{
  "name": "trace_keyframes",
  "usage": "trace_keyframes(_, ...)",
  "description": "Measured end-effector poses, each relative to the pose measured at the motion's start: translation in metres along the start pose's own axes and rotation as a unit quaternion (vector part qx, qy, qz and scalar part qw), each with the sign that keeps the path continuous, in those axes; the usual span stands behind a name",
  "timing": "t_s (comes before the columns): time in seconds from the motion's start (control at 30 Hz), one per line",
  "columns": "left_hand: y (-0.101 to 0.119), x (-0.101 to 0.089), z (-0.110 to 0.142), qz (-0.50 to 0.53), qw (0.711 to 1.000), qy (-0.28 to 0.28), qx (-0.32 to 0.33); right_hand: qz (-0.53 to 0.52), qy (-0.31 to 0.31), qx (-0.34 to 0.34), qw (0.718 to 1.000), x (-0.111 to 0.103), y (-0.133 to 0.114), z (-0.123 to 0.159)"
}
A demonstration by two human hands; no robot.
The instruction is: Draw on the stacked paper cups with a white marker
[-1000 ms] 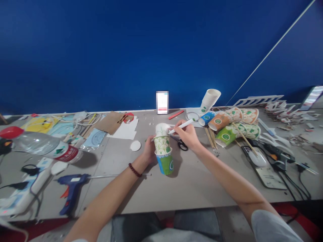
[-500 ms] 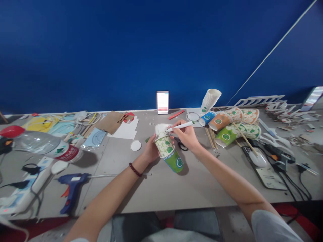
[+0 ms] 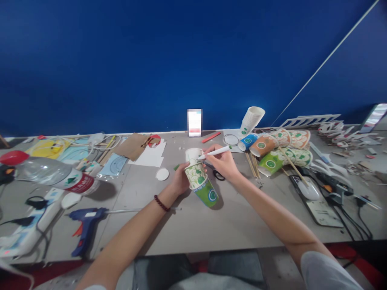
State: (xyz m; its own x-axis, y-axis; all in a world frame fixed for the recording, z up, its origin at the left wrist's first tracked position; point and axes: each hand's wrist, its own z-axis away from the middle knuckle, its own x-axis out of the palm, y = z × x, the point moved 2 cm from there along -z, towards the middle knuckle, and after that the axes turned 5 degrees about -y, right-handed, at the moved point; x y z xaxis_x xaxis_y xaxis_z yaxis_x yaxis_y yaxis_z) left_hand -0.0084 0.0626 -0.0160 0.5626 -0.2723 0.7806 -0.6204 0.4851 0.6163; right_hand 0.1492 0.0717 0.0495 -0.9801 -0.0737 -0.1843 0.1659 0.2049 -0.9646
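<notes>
Beyond the fingers (image 3: 215,158), a blue wall (image 3: 121,64) with a pale slanting line (image 3: 326,61) to their right; beneath them, a grey table (image 3: 242,225); lower, grey floor (image 3: 278,270).

Craft workshop, as shown by a littered grey bench (image 3: 242,225) standing against a blue wall (image 3: 151,60). Left of the scissors (image 3: 215,173) lie a blue glue gun (image 3: 86,231), a power strip (image 3: 50,203), cardboard (image 3: 132,146) and cut paper (image 3: 149,156); to their right are wooden sticks (image 3: 251,164), paper cups (image 3: 266,144), a black glue gun (image 3: 338,187) and, farther off along the bench, a heap of scraps (image 3: 335,135).
</notes>
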Motion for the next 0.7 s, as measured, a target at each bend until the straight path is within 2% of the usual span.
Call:
trace_keyframes(0.23, -0.0005, 0.0014, -0.0001, -0.003, 1.0, 0.006, -0.001, -0.011, -0.023, 0.002, 1.0, 0.0003, 0.0026, -0.0009)
trace_keyframes(0.7, -0.0017, -0.0002, 0.0, -0.004, 1.0, 0.013, -0.008, -0.008, -0.028, 0.012, 1.0, 0.0011, -0.0007, -0.0001)
